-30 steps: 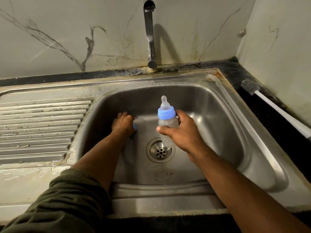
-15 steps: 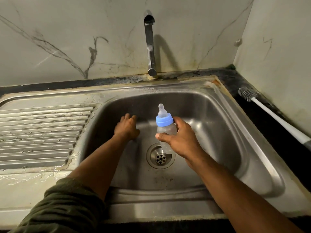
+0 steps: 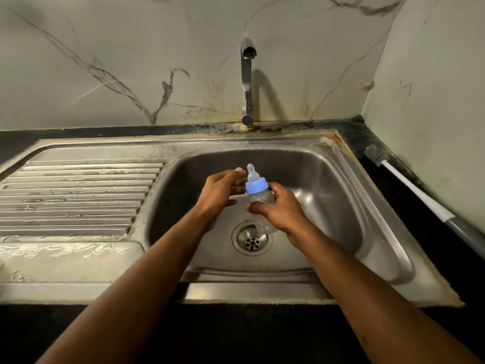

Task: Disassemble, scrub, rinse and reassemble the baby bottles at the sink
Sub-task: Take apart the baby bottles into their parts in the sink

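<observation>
A small clear baby bottle (image 3: 258,199) with a blue collar (image 3: 256,186) and a clear teat (image 3: 252,173) is held upright over the steel sink basin (image 3: 328,195). My right hand (image 3: 282,210) grips the bottle's body from the right. My left hand (image 3: 221,191) is just left of the bottle, its fingers reaching toward the collar and teat; I cannot tell whether they touch. The bottle's base hangs above the drain (image 3: 252,239).
A chrome tap (image 3: 247,82) stands behind the basin, with no water running. The ribbed, wet drainboard (image 3: 76,198) lies to the left. A white-handled bottle brush (image 3: 409,185) rests on the dark counter at the right, by the wall.
My left hand has lifted from the basin floor and come up beside the bottle's collar. The bottle stays in my right hand. The view has tilted up.
</observation>
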